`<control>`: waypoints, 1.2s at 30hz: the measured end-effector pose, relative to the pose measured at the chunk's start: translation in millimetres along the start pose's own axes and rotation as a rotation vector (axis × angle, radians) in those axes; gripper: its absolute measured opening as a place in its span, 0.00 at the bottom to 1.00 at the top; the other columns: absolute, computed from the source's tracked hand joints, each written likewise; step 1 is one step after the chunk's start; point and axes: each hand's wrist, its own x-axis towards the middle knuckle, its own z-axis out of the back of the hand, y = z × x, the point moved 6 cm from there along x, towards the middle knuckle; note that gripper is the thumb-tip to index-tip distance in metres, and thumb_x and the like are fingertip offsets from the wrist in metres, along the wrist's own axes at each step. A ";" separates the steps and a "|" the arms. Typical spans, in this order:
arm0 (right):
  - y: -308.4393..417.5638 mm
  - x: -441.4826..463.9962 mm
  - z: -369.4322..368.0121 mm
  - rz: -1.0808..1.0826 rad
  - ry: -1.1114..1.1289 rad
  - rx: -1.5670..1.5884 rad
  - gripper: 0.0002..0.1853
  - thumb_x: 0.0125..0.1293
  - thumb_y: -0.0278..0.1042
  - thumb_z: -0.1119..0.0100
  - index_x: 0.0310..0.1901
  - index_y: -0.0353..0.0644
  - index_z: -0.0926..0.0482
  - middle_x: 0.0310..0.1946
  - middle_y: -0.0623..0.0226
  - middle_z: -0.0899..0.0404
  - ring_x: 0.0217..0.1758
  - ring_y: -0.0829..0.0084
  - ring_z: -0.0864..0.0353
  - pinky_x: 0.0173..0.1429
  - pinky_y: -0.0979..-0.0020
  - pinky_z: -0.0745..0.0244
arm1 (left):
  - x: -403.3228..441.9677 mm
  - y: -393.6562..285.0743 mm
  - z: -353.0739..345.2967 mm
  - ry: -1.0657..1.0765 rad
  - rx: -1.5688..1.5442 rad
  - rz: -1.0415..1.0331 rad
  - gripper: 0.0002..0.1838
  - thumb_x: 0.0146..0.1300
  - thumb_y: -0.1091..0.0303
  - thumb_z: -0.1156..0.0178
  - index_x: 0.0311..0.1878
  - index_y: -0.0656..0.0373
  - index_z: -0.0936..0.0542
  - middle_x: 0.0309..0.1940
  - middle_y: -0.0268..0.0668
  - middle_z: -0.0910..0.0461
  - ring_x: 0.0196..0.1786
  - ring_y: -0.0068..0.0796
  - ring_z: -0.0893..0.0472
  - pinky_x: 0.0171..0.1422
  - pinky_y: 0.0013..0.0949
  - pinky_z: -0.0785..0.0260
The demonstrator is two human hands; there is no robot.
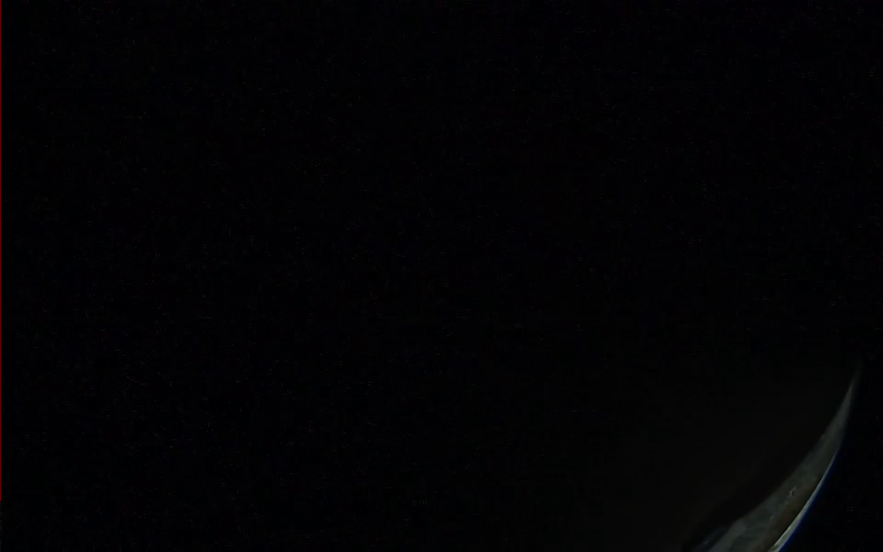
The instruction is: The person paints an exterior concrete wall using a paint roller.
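Note:
Nearly the whole head view is black, as if something dark covers the lens. Neither my left hand nor my right hand can be seen. Only a thin curved sliver (814,469) of dim grey and brown shows at the lower right. What surface it belongs to, I cannot make out.
A faint bluish-white line runs along the outer edge of the sliver. Everything else around me is hidden in the dark.

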 end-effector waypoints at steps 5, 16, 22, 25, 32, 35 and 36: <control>-2.2 10.0 25.3 0.023 -0.056 -0.039 0.22 0.60 0.39 0.41 0.56 0.43 0.26 0.41 0.58 0.20 0.45 0.61 0.19 0.48 0.64 0.24 | -2.2 10.4 9.0 -0.177 0.101 0.045 0.13 0.73 0.59 0.51 0.44 0.61 0.30 0.24 0.30 0.31 0.27 0.22 0.29 0.34 0.27 0.34; -19.8 -38.4 -87.4 -0.068 0.165 0.097 0.22 0.60 0.39 0.41 0.56 0.44 0.25 0.40 0.59 0.19 0.44 0.62 0.19 0.48 0.64 0.24 | -2.3 -2.3 6.7 -0.138 0.200 0.014 0.12 0.73 0.60 0.52 0.46 0.59 0.29 0.30 0.32 0.24 0.29 0.22 0.24 0.34 0.25 0.31; -9.7 -32.6 -101.3 -0.033 0.229 0.101 0.22 0.60 0.38 0.41 0.56 0.44 0.25 0.39 0.59 0.19 0.44 0.63 0.19 0.48 0.64 0.24 | 10.8 6.7 22.3 -0.291 0.052 0.086 0.12 0.73 0.57 0.51 0.40 0.55 0.31 0.23 0.27 0.30 0.24 0.18 0.28 0.30 0.23 0.34; -5.0 -26.9 -105.2 -0.023 0.254 0.105 0.22 0.61 0.38 0.41 0.56 0.44 0.25 0.39 0.59 0.19 0.43 0.63 0.19 0.48 0.64 0.24 | 6.6 1.2 18.8 0.027 0.070 -0.098 0.12 0.73 0.56 0.50 0.41 0.55 0.31 0.22 0.27 0.31 0.23 0.17 0.29 0.29 0.23 0.34; -5.6 -32.7 -126.7 -0.039 0.299 0.153 0.21 0.61 0.38 0.41 0.56 0.44 0.25 0.39 0.59 0.19 0.43 0.64 0.19 0.47 0.64 0.24 | 0.7 -5.5 22.0 -0.094 0.126 -0.047 0.11 0.73 0.57 0.50 0.43 0.55 0.31 0.23 0.27 0.30 0.23 0.18 0.29 0.30 0.22 0.34; -5.7 -36.1 -136.0 -0.047 0.325 0.175 0.21 0.61 0.38 0.41 0.56 0.44 0.25 0.38 0.59 0.19 0.42 0.65 0.19 0.47 0.65 0.24 | -0.7 -2.0 23.9 -0.124 0.109 -0.026 0.11 0.73 0.57 0.50 0.43 0.55 0.31 0.23 0.27 0.30 0.23 0.18 0.29 0.30 0.22 0.34; -5.7 -37.3 -139.5 -0.046 0.334 0.183 0.21 0.61 0.38 0.41 0.56 0.44 0.25 0.38 0.59 0.19 0.42 0.65 0.19 0.47 0.65 0.24 | -1.0 -1.8 25.8 -0.124 0.107 -0.031 0.11 0.73 0.58 0.50 0.43 0.55 0.31 0.23 0.27 0.30 0.23 0.18 0.29 0.30 0.22 0.33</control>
